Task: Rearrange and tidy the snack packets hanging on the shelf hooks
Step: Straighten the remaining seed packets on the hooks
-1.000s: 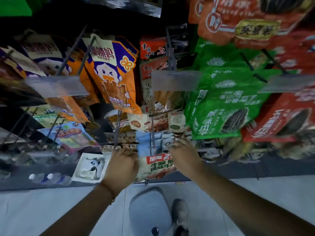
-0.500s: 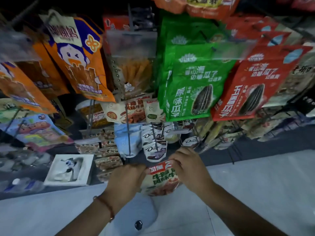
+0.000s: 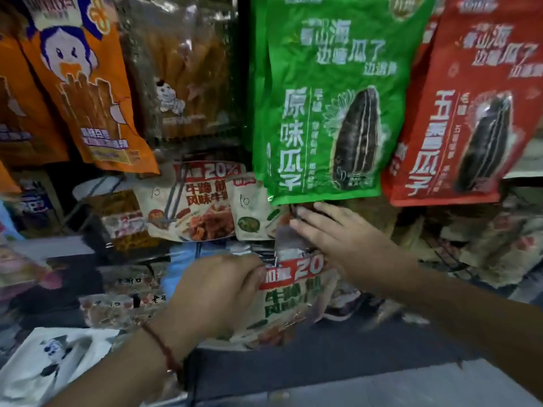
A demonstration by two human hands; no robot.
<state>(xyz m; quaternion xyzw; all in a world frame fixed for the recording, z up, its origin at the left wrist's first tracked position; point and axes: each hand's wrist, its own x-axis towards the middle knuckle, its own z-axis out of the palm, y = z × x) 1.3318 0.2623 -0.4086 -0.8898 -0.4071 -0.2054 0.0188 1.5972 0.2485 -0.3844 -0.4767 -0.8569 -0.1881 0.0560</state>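
Held packet: a beige snack packet with a red "20%" band [image 3: 289, 295], low in the middle of the display, below the hanging rows and tilted slightly.
Left hand: the left hand [image 3: 214, 292] pinches the packet's upper left corner, fingers curled round its edge; a red string bracelet [image 3: 160, 346] sits on the wrist.
Right hand: the right hand [image 3: 343, 242] lies over the packet's top right, fingers stretched out leftwards and fairly straight; whether the thumb grips the packet behind cannot be told.
Matching packet: a second beige packet with the same red "20%" band [image 3: 197, 205] hangs on a metal hook [image 3: 173, 201] just above and to the left.
Small packet: a small beige packet marked "10" [image 3: 249, 211] hangs beside it, just left of the right fingertips.
Above: a green sunflower-seed bag [image 3: 329, 98] and a red sunflower-seed bag [image 3: 473, 107] hang side by side; an orange bag with a cartoon face [image 3: 85, 83] hangs at left.
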